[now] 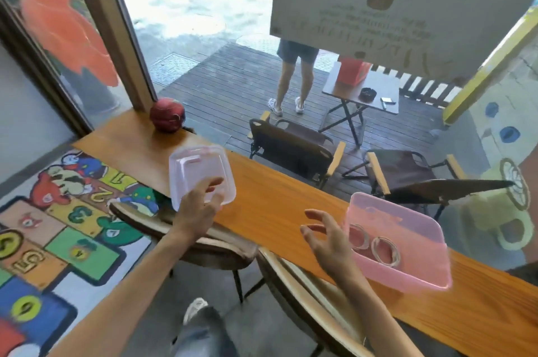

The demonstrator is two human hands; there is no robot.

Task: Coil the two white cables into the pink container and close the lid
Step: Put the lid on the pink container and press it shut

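The pink container (407,272) sits open on the wooden counter (276,205) at the right. Two white cables lie coiled inside it, one coil (358,236) on the left and one coil (385,250) beside it. My left hand (201,205) grips the clear pink lid (198,170) by its near edge, holding it over the counter's left part. My right hand (326,237) hovers just left of the container with fingers spread, holding nothing.
A red ball (168,114) rests at the counter's far left end by the window frame. Wooden chairs (221,243) stand under the counter near me. Beyond the glass are folding chairs, a small table and a standing person's legs (291,80).
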